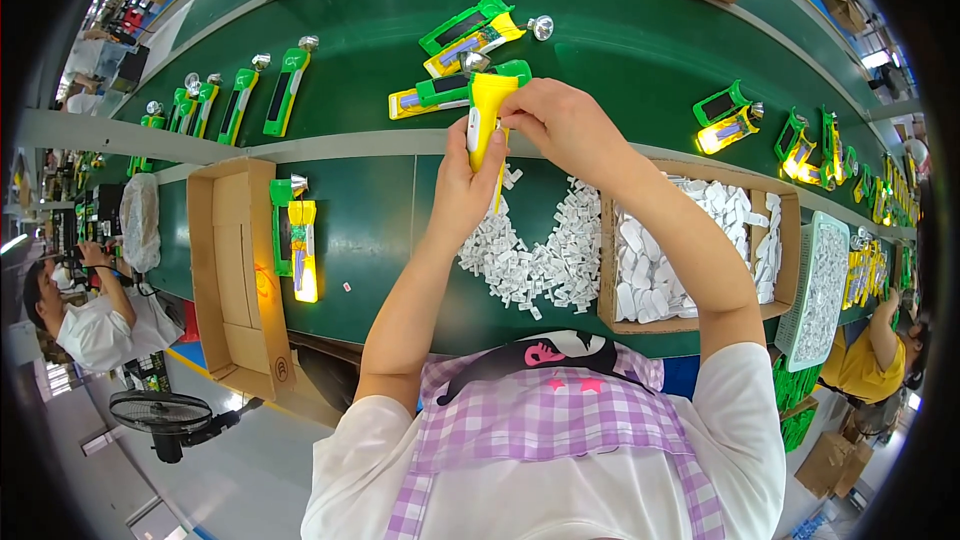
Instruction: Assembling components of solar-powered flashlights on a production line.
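My left hand (pixel 461 185) is closed around a yellow flashlight housing (pixel 490 95), tilted upright over the near edge of the green conveyor. My right hand (pixel 570 130) is bent over the same housing, thumb and fingers pinched together against its side; what they hold, if anything, is too small to make out. Just beyond, a green flashlight half (pixel 445 90) lies with a yellow half and a round silver reflector. Another opened green-and-yellow flashlight (pixel 475 38) rests farther back. Under my forearms spreads a heap of small white plastic pieces (pixel 540 265).
A cardboard box (pixel 605 285) of white plastic parts stands at right, beside a pale basket (pixel 812 290). At left are a cardboard box (pixel 203 270) and an opened flashlight (pixel 304 250). More flashlights (pixel 290 90) line the conveyor (pixel 350 20). Co-workers sit at both sides.
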Demonstrator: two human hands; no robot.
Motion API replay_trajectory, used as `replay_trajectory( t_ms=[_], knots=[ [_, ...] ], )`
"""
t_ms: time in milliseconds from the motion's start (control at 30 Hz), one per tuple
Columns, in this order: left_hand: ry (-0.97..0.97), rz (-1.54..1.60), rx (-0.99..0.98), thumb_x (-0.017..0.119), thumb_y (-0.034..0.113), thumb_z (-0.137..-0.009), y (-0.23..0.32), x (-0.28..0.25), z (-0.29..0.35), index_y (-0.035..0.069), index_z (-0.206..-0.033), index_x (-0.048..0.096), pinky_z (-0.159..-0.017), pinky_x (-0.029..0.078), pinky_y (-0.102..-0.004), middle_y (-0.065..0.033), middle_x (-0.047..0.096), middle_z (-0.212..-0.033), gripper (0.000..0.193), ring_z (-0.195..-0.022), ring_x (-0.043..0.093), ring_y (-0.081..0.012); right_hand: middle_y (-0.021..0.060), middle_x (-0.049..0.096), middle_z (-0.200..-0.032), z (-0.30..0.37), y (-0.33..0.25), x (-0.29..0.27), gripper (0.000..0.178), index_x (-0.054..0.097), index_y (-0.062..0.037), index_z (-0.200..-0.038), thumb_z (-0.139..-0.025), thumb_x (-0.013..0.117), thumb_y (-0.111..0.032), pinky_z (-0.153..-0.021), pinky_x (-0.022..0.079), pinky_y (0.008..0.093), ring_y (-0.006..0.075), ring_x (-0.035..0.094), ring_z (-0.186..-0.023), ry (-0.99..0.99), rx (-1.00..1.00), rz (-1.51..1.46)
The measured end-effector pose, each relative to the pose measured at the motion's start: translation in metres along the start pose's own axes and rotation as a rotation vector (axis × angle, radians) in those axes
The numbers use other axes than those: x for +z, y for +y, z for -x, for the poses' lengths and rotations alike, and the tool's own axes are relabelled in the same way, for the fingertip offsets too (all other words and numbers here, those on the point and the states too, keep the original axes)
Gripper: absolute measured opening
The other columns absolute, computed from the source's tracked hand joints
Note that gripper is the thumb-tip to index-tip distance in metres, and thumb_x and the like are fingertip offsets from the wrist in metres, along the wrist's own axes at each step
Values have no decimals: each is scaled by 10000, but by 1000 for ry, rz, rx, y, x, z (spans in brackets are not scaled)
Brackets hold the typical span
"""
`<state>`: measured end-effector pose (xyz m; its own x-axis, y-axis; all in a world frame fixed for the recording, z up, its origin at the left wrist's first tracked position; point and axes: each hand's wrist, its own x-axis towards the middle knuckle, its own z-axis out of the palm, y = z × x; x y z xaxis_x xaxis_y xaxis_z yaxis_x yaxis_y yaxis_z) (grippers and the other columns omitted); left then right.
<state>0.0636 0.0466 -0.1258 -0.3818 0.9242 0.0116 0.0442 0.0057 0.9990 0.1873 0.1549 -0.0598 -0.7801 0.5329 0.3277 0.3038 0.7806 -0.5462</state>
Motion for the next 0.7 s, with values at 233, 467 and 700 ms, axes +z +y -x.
replay_trajectory(
  t_ms=[233,467,700],
  knots=[
    [45,-158,7,538,295,-955,7,-5,1,23,-1153,445,-631,491,-296,-94,643,-838,350,-713,631,-161,90,622,-777,-3,-1,10,115,617,-44,-868,-810,665,-131,-630,491,352,260,610,-701,33,44,29],
    [76,299,-160,516,297,-970,4,-25,-26,38,-1142,468,-580,485,-261,-81,629,-890,315,-684,620,-133,93,644,-794,-35,-1,22,132,626,-37,-864,-821,674,-152,-627,490,333,239,623,-686,72,112,-142],
    [400,-1291,191,562,326,-903,-38,-174,-128,67,-1368,372,-781,482,-437,-178,513,-1145,565,-1013,551,-347,90,662,-817,-52,54,22,138,655,-68,-915,-843,643,-185,-680,504,355,251,639,-750,37,359,89]
  ],
)
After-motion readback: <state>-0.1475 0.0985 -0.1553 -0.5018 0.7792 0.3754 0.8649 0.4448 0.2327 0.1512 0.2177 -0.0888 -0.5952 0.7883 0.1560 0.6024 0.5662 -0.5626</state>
